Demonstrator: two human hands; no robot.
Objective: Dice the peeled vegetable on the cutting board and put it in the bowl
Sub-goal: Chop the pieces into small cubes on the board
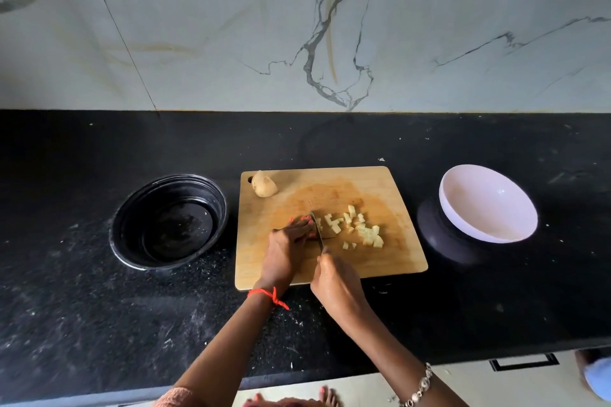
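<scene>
Wooden board (380, 261): lies on the black counter (66, 274) between a black bowl (168, 221) and a white bowl (489, 205); all cutting happens here.
Left hand (287, 244): fingers bent down over the uncut piece, pinning it to the board just left of the blade; the piece itself is mostly hidden under them.
Right hand (337, 284): closed round the knife handle, forefinger lying toward the back of the blade.
Knife (318, 228): blade stands on edge, close against the left fingertips.
Cubes (360, 228): loose heap just right of the blade; none in the white bowl.
Step in hand: probably cross-cutting the remaining strips into cubes.
Method: tuck the fingertips back and let the knuckles guide the blade; walk the left hand back evenly for equal cubes; cut straight down.
Risk: a short remaining piece leaves little room for the fingertips; the board looks damp, so the piece may slide.
Whole potato (264, 184): unpeeled, at the far-left corner of the board, well apart from the cutting.
</scene>
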